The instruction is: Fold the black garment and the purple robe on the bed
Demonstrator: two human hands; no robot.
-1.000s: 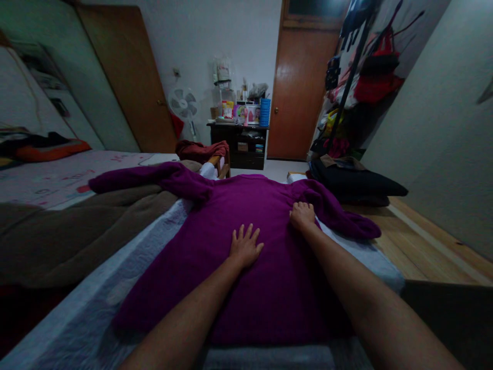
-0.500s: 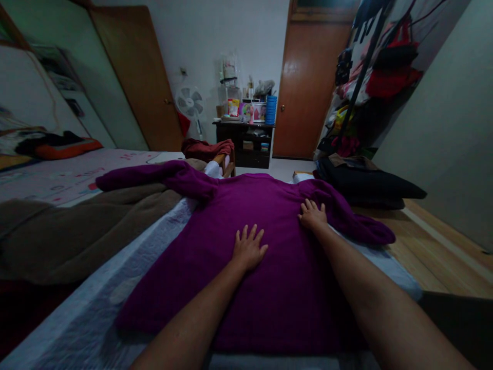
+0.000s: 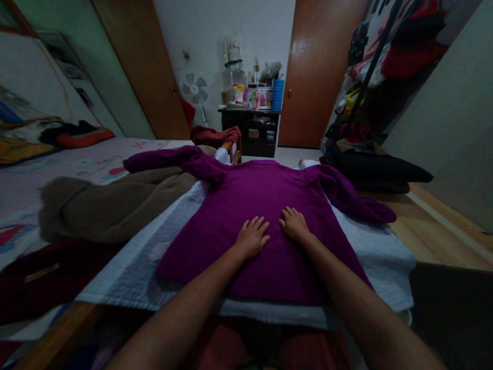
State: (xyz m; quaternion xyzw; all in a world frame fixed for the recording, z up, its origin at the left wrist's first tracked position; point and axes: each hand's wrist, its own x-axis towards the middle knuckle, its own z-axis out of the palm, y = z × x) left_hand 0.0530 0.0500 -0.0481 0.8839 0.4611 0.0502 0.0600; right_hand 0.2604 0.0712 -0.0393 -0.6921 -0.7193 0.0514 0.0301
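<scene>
resting flat on the purple shirt (image 3: 262, 192), my left hand (image 3: 252, 238) and right hand (image 3: 294, 224) lie near each other, fingers slightly spread. the shirt is laid out over a pale cloth (image 3: 379, 267), one sleeve (image 3: 159, 160) across some brown fabric (image 3: 115, 208). farther off sit dark folded clothes (image 3: 375, 167), then a fan (image 3: 194, 89) by the wall (image 3: 258, 31).

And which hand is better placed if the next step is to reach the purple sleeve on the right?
Probably the right hand: it rests on the purple garment, nearer to the right sleeve. The left hand rests there too, but farther from that sleeve, with the right hand between.
</scene>
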